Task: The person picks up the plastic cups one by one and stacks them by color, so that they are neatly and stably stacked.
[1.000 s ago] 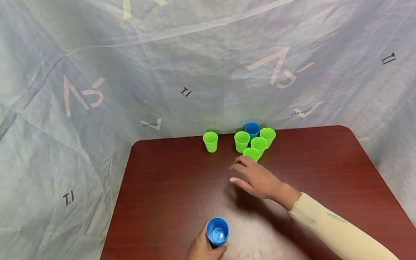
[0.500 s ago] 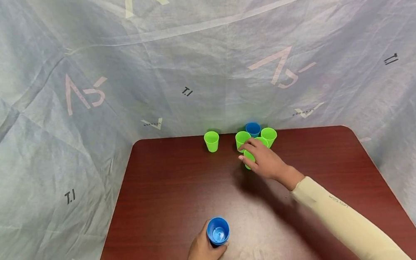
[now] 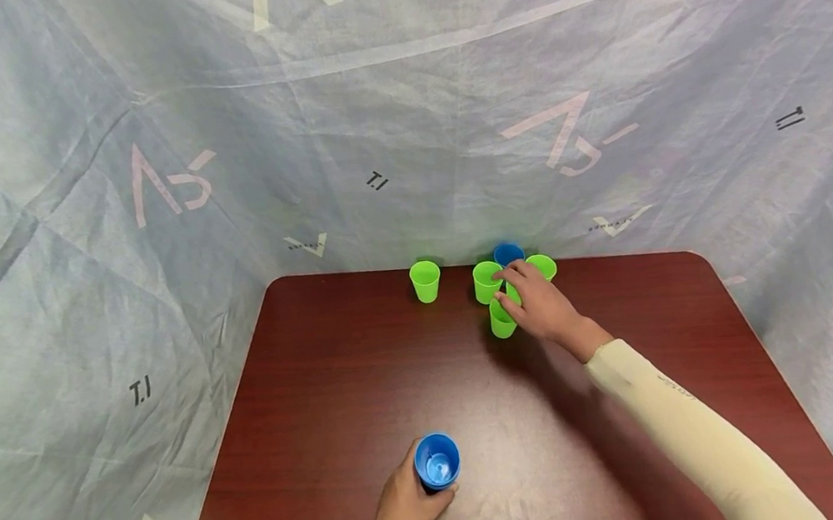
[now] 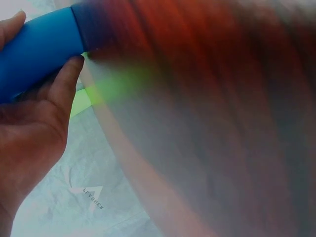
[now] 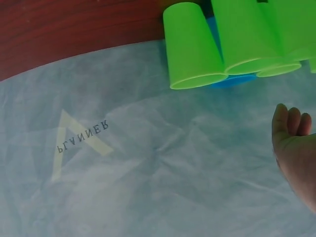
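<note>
Near the front of the table, my left hand (image 3: 402,506) grips an upright blue cup (image 3: 437,460), fingers and thumb wrapped around its side. The same cup (image 4: 42,47) shows in the left wrist view. At the far side, my right hand (image 3: 546,306) is over a group of cups, fingers spread and slightly bent; whether it touches one I cannot tell. Below its thumb stands a green cup (image 3: 501,322). Around it are a left green cup (image 3: 487,285), a partly hidden green cup (image 3: 513,293), a right green cup (image 3: 545,265) and a rear blue cup (image 3: 508,253).
A single green cup (image 3: 425,282) stands apart to the left of the group, near the table's far edge. The dark red-brown table (image 3: 325,403) is enclosed by grey printed cloth (image 3: 441,124) at the back and sides.
My right hand has moved forward and to the right, from in front of the green cups to over them. My left hand keeps holding the blue cup in place.
</note>
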The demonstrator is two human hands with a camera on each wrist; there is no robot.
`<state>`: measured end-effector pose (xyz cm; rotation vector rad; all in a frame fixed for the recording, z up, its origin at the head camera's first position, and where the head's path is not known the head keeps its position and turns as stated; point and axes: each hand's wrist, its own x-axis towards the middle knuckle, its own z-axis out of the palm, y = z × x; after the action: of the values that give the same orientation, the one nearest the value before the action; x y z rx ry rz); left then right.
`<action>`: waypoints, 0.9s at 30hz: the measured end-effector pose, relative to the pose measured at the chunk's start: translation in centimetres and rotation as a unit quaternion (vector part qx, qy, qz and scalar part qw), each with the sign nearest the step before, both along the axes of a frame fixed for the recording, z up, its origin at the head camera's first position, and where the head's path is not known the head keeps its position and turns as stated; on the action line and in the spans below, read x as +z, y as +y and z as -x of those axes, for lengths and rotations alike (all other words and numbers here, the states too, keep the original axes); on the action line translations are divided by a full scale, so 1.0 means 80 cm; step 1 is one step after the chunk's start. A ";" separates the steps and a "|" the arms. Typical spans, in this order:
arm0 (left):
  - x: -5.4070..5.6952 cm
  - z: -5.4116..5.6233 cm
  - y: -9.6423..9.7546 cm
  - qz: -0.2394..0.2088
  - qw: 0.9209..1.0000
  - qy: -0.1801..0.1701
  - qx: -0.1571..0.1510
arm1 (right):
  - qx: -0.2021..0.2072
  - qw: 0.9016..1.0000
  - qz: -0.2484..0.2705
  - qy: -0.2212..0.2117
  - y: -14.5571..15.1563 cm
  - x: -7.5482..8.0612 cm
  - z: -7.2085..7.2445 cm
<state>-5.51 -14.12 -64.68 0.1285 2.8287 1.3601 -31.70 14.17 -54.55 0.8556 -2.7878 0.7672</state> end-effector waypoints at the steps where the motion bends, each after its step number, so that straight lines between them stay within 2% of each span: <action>1: 0.000 0.000 0.000 0.000 1.000 0.000 -0.001 | -0.004 1.000 0.001 -0.001 0.001 0.000 0.003; 6: 0.003 0.001 0.000 -0.005 1.000 -0.008 -0.002 | -0.030 1.000 0.002 -0.005 0.004 -0.001 0.013; 12: 0.006 0.000 0.000 -0.007 1.000 -0.027 -0.002 | -0.037 0.999 -0.003 -0.014 0.006 -0.004 0.023; 27: 0.007 -0.001 -0.001 -0.001 0.999 -0.033 0.002 | -0.064 0.996 -0.045 -0.052 0.012 -0.009 0.062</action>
<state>-5.39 -14.17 -64.09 0.0762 2.7756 1.3421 -36.63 15.11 -55.25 0.6589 -2.9540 0.6897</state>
